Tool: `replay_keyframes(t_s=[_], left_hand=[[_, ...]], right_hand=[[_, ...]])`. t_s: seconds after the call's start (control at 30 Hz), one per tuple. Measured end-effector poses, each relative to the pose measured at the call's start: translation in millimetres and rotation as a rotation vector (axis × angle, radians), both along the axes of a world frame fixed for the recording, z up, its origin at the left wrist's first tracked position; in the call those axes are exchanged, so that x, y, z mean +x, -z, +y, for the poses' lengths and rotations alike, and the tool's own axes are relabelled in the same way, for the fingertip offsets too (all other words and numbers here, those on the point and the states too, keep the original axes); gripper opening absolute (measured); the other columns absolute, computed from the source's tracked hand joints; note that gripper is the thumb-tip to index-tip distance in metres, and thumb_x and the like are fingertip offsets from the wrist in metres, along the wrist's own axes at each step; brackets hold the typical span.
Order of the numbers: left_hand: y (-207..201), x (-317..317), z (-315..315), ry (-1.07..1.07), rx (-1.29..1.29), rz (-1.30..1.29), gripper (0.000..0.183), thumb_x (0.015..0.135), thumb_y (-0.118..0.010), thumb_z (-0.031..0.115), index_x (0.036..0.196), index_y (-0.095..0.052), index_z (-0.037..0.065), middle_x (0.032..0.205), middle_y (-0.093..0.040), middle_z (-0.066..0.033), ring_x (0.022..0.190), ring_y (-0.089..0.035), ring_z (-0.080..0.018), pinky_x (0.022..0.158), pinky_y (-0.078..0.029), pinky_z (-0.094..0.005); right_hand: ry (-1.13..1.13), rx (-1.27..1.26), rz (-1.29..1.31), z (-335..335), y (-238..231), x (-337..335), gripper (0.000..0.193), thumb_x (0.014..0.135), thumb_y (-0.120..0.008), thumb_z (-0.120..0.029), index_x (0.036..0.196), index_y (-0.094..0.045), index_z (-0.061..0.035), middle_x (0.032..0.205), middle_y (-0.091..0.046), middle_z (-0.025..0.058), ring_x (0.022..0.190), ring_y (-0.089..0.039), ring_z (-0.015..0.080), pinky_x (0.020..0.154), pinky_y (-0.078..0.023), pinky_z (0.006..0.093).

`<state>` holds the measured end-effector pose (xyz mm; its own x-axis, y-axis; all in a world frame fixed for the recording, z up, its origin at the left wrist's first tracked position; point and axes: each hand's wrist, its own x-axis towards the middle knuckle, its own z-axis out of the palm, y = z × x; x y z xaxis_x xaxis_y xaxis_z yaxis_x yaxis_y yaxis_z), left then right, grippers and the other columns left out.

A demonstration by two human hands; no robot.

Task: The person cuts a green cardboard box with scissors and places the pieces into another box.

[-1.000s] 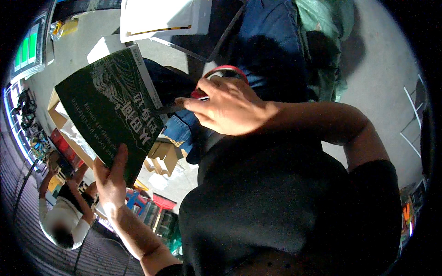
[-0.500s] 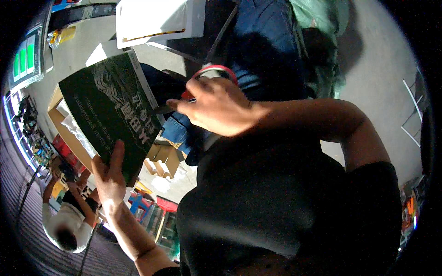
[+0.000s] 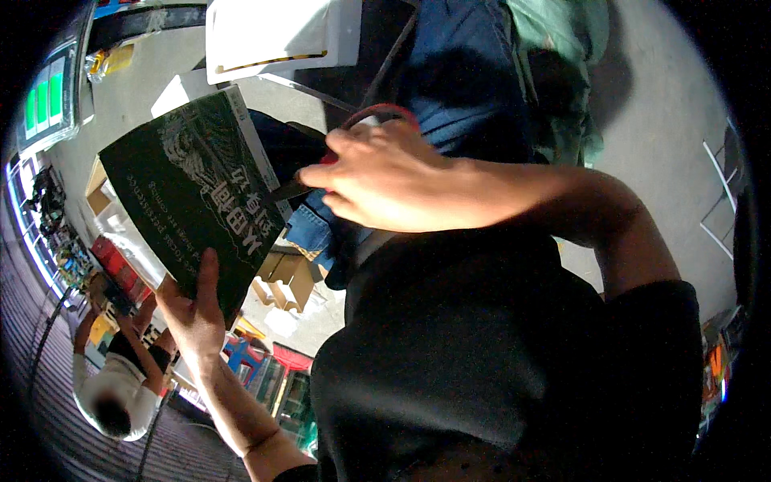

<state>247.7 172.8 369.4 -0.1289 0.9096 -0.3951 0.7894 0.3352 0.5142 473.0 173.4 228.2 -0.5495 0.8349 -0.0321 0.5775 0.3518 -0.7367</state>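
Judged to show a cutting or slitting step, with red-handled, dark-bladed metal scissors (image 3: 389, 108) brought, near the upper centre of the frame, to the right-hand edge of a dark green, flat, rectangular package (image 3: 185, 189) printed with pale line art and lettering. Impossible to tell from this view whether inserted at that edge or merely laid against it. Likely to call next for a short, controlled snip or slide along the edge, with steady support from below and the supporting thumb kept clear of the cutting line.

Located left of centre, tilted, printed face toward the viewer, with a pale strip along the upper right margin. Pinched at the lower end by the left hand (image 3: 193, 317), thumb pressed flat on the printed face, remaining fingers largely hidden behind; thus projecting from that grip toward the upper left of the frame. Opposed at upper centre by the right hand (image 3: 385, 177), closed around the handles and just beside the right-hand edge, apparently bridged to it only by the blades. Backed at left by an open, brown cardboard box (image 3: 96, 191), partly covered.
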Motion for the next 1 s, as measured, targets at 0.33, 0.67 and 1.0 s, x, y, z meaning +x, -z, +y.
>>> replay_keyframes(t_s=[0.33, 0.67, 1.0], left_hand=[[4.0, -9.4, -9.1, -0.144, 0.045, -0.203, 0.03, 0.087, -0.058, 0.01, 0.113, -0.054, -0.003, 0.102, -0.061, -0.0065, 0.088, -0.056, -0.0128, 0.076, -0.044, -0.0246], [-5.6, -5.7, -2.7, -0.234, -0.215, -0.271, 0.038, 0.083, -0.057, 0.005, 0.12, -0.05, -0.001, 0.107, -0.059, -0.0073, 0.094, -0.056, -0.0144, 0.083, -0.043, -0.0251], [-4.4, -0.4, 4.3, -0.3, -0.249, -0.387, 0.038, 0.079, -0.059, 0.003, 0.117, -0.052, -0.002, 0.101, -0.062, -0.0085, 0.089, -0.059, -0.0163, 0.08, -0.046, -0.0257]], right_hand=[[0.099, -0.505, 0.765, 6.7, 14.4, -8.9, 0.038, 0.077, -0.072, -0.026, 0.098, -0.049, -0.004, 0.066, -0.035, -0.0014, 0.06, -0.038, 0.0072, 0.059, -0.04, 0.0228], [0.199, 0.168, 0.519, -3.5, 33.6, -51.4, 0.032, 0.08, -0.065, -0.026, 0.107, -0.059, -0.0087, 0.069, -0.051, 0.0087, 0.063, -0.051, 0.0229, 0.059, -0.041, 0.0351], [0.101, 0.177, 0.116, -11.6, 33.0, -21.1, 0.035, 0.088, -0.054, -0.029, 0.123, -0.053, -0.0307, 0.069, -0.049, 0.0081, 0.067, -0.053, 0.0219, 0.061, -0.042, 0.0342]])
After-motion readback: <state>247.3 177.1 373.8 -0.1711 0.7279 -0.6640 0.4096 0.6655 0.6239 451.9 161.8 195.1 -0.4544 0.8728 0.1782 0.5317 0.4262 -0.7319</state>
